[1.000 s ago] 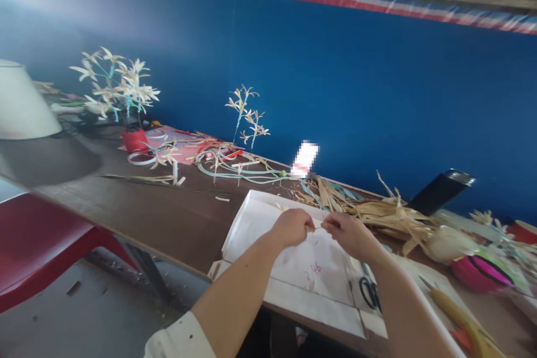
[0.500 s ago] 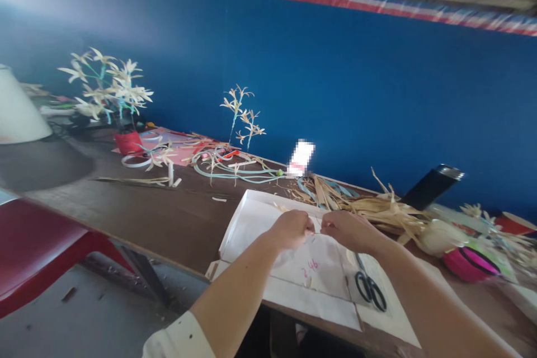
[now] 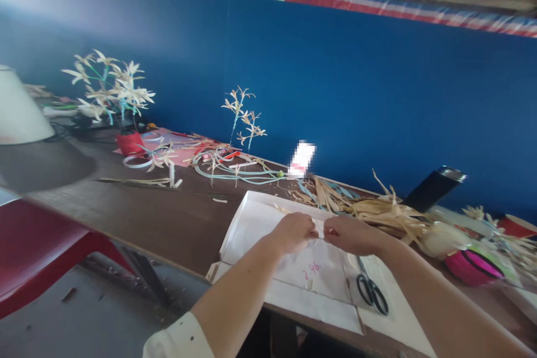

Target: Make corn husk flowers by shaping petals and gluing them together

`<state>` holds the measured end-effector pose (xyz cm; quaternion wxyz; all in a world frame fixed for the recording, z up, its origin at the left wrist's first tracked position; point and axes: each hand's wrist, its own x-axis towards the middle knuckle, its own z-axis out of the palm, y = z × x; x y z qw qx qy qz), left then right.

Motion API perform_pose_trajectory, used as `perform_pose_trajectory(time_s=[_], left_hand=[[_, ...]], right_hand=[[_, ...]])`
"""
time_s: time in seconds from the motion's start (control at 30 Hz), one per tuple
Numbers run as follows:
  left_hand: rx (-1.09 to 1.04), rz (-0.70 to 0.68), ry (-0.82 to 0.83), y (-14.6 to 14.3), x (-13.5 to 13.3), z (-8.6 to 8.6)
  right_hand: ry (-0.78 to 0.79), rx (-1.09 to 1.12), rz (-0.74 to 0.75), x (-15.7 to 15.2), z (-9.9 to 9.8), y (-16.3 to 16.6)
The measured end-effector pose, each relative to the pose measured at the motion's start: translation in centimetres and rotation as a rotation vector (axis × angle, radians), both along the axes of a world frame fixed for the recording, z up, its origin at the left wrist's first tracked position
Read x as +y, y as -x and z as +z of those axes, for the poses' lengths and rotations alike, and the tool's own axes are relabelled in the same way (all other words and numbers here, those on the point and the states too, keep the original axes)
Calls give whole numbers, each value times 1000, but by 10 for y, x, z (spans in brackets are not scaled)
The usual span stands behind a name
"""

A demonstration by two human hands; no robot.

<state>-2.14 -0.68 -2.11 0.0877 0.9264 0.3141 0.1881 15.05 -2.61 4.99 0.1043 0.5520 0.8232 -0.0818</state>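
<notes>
Left hand (image 3: 293, 233): pinches one end of a thin pale strip (image 3: 320, 228).
Right hand (image 3: 351, 235): pinches its other end.
Below: white tray (image 3: 251, 218).

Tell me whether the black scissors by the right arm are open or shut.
Shut, as far as shows. The black scissors lie flat on the white paper with the two handle loops side by side; the blades are hidden under the right hand.

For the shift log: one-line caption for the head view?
Both hands, left hand and right hand, pinch a straw strip over white paper.

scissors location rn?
Head view: the scissors lie on the white paper, lower right of centre, just below the right hand.
</notes>
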Motion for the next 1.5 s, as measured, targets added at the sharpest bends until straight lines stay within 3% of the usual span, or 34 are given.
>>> perform_pose_trajectory(time_s=[0.3,0.53,0.67,0.77,0.87,1.0,1.1,1.3,1.5], left_hand=[[-146,64,42,3,-6,5],[-100,74,-44,-1,1,-1],[-150,100,-15,0,3,-1],[-271,182,64,2,4,0],[-468,306,243,3,5,0],[-728,451,554,2,9,0],[-856,500,638,2,11,3],[-913,504,598,4,13,4],[-867,508,591,2,11,2]], right_hand=[[60,37,6,2,9,1],[59,-13,12,8,15,2],[-6,105,2,15,14,-2],[-35,290,-77,23,7,-7],[-77,574,-243,30,-5,-11],[-266,1243,-712,33,-26,3],[-169,1690,-929,30,-45,27],[63,2000,-805,23,-76,64],[166,2113,-684,16,-77,60]])
